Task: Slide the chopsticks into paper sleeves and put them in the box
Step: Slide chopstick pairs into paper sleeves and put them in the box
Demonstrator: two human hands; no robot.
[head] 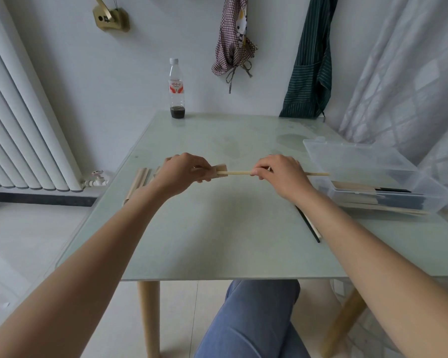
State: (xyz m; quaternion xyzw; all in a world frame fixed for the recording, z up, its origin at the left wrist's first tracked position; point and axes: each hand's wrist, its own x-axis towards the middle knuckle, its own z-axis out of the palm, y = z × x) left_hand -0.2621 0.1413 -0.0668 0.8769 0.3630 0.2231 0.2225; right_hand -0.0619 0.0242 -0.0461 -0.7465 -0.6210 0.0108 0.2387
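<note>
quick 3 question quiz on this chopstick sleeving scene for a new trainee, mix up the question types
1. True or false: the left hand grips the paper sleeve while the right hand holds the chopsticks.
2. Where is the clear plastic box? A) at the table's right side, lid open B) beside the bottle, lid shut C) on the floor
3. Fill in: the loose paper sleeves lie on the table behind the ____ forearm.

Key
1. True; the chopstick tips sit at the sleeve mouth.
2. A; some sleeved pairs already lie inside.
3. Left.
</note>
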